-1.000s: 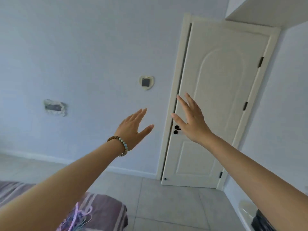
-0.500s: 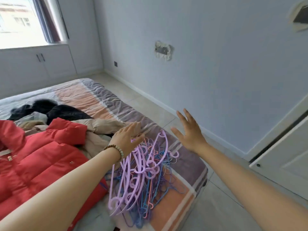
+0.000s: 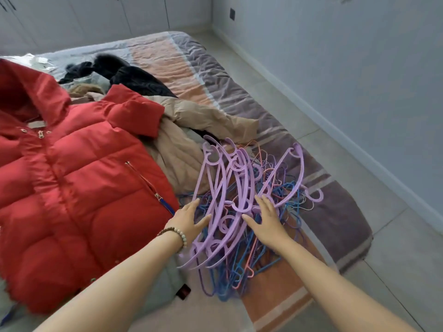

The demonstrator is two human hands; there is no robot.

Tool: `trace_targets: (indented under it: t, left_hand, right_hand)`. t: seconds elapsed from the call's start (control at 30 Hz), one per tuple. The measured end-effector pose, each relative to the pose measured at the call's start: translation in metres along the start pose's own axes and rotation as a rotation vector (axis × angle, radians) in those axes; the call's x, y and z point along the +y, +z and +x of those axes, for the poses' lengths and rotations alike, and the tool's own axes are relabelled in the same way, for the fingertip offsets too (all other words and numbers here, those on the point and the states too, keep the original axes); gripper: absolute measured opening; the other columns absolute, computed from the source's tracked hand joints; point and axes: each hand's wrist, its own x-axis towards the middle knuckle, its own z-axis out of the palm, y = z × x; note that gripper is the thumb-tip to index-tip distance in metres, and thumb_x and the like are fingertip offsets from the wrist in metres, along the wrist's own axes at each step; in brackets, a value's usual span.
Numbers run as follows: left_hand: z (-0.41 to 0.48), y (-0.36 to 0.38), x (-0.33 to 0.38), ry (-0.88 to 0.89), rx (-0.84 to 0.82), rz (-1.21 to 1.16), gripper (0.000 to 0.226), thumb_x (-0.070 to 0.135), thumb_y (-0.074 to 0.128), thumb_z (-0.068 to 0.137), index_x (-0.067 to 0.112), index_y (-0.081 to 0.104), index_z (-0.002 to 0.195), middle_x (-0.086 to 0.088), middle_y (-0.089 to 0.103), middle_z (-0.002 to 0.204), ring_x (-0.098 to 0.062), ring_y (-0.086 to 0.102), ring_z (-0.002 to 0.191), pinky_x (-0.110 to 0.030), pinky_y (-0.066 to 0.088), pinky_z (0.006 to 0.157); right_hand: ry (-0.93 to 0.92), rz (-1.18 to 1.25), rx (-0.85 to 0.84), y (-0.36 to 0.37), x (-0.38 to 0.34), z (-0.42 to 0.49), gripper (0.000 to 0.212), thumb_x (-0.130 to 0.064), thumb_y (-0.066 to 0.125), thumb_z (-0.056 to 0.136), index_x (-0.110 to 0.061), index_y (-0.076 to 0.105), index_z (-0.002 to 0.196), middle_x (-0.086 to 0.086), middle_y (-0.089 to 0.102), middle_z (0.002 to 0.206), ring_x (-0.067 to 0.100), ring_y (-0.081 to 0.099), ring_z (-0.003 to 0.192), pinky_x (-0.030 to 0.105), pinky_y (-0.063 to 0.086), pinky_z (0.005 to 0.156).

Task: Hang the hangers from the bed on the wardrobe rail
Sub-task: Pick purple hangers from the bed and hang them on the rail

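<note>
A tangled pile of hangers point(image 3: 239, 188) lies on the striped bed point(image 3: 275, 116) near its right edge: several thick lilac plastic ones on top, thin blue and pink wire ones beneath. My left hand point(image 3: 189, 218), with a bead bracelet on the wrist, rests flat at the pile's left side, fingers spread. My right hand point(image 3: 266, 219) lies flat on the middle of the pile, fingers apart, touching the lilac hangers. Neither hand has closed on a hanger. No wardrobe rail is in view.
A red puffer jacket point(image 3: 79, 188) covers the bed's left side, right beside the hangers. A beige coat point(image 3: 191, 130) and dark clothes point(image 3: 124, 73) lie behind it. Grey tiled floor point(image 3: 359, 152) runs along the bed's right, then the wall. White cabinets stand at the back.
My view swung from the door and wall down to the bed. Both hands dropped from mid-air onto the hanger pile.
</note>
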Motion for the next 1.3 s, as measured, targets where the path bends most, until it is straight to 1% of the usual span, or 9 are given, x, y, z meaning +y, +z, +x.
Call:
trace_targets:
  t: [0.43,0.57,0.67,0.73,0.8,0.97,1.07,1.13,1.3]
  left_hand:
    - [0.045,0.077,-0.053,-0.259,-0.029,-0.260,0.076,0.052,0.047,0.088,0.018,0.013,0.147,-0.009,0.027,0.150,-0.027,0.035,0.134,-0.040,0.033,0.110]
    - [0.045,0.076,-0.048,-0.255,0.084,-0.274,0.063,0.047,0.052,0.087,0.014,0.030,0.137,-0.011,0.044,0.127,-0.029,0.048,0.116,-0.039,0.043,0.099]
    - [0.044,0.069,-0.036,-0.234,0.193,-0.505,0.030,0.038,0.054,0.089,0.012,0.044,0.100,-0.010,0.055,0.084,-0.031,0.061,0.078,-0.042,0.054,0.074]
    - [0.044,0.065,-0.026,-0.231,0.205,-0.693,0.022,0.033,0.048,0.093,0.012,0.040,0.089,-0.009,0.054,0.074,-0.025,0.058,0.055,-0.034,0.051,0.052]
    - [0.045,0.062,-0.017,-0.207,0.240,-0.804,0.019,0.028,0.041,0.096,0.010,0.042,0.091,-0.006,0.059,0.076,-0.015,0.054,0.039,-0.028,0.045,0.043]
    - [0.045,0.053,-0.008,-0.159,0.295,-0.878,0.021,0.026,0.036,0.099,0.009,0.048,0.094,-0.006,0.065,0.070,-0.011,0.050,0.030,-0.022,0.038,0.034]
    - [0.043,0.048,-0.007,-0.124,0.314,-0.862,0.021,0.028,0.038,0.098,0.011,0.050,0.092,-0.009,0.065,0.065,-0.011,0.047,0.027,-0.017,0.033,0.030]
    - [0.042,0.047,-0.007,-0.103,0.314,-0.863,0.021,0.027,0.039,0.098,0.011,0.050,0.092,-0.009,0.064,0.063,-0.010,0.047,0.027,-0.017,0.034,0.029]
    - [0.041,0.046,-0.006,-0.115,0.332,-0.841,0.021,0.029,0.038,0.098,0.016,0.053,0.092,-0.005,0.066,0.062,-0.011,0.046,0.027,-0.017,0.034,0.030]
  right_hand:
    - [0.163,-0.072,-0.022,0.054,0.026,0.067,0.055,-0.046,0.040,0.097,-0.029,0.027,0.147,0.001,0.006,0.159,0.028,-0.002,0.145,0.046,0.013,0.115]
    - [0.175,-0.071,-0.021,0.057,0.029,0.063,0.049,-0.044,0.044,0.096,-0.026,0.040,0.141,0.004,0.007,0.158,0.028,0.000,0.145,0.045,0.014,0.115]
    - [0.191,0.112,0.021,0.056,0.030,0.061,0.039,-0.037,0.049,0.095,-0.017,0.053,0.128,0.004,0.013,0.157,0.025,0.007,0.145,0.042,0.019,0.113]
    - [0.212,0.259,0.053,0.054,0.029,0.059,0.034,-0.035,0.052,0.094,-0.013,0.059,0.119,0.003,0.016,0.157,0.022,0.013,0.145,0.039,0.025,0.111]
    - [0.214,0.362,0.110,0.052,0.029,0.057,0.032,-0.032,0.054,0.093,-0.010,0.062,0.115,0.003,0.021,0.155,0.022,0.023,0.143,0.039,0.029,0.110]
    - [0.196,0.704,0.308,0.045,0.029,0.051,0.020,-0.011,0.056,0.093,-0.007,0.062,0.112,0.007,0.042,0.144,0.025,0.051,0.123,0.039,0.043,0.104]
    - [0.255,0.888,0.403,0.037,0.023,0.051,0.033,-0.007,0.057,0.092,-0.002,0.051,0.124,0.003,0.052,0.119,0.008,0.057,0.083,0.017,0.051,0.071]
    - [0.288,1.051,0.420,0.033,0.025,0.056,0.045,-0.004,0.059,0.090,0.000,0.044,0.132,0.004,0.049,0.124,0.011,0.056,0.086,0.008,0.048,0.050]
    - [0.333,1.296,0.295,0.022,0.023,0.057,0.042,0.002,0.056,0.089,0.002,0.050,0.131,0.003,0.066,0.097,0.012,0.063,0.083,0.015,0.056,0.061]
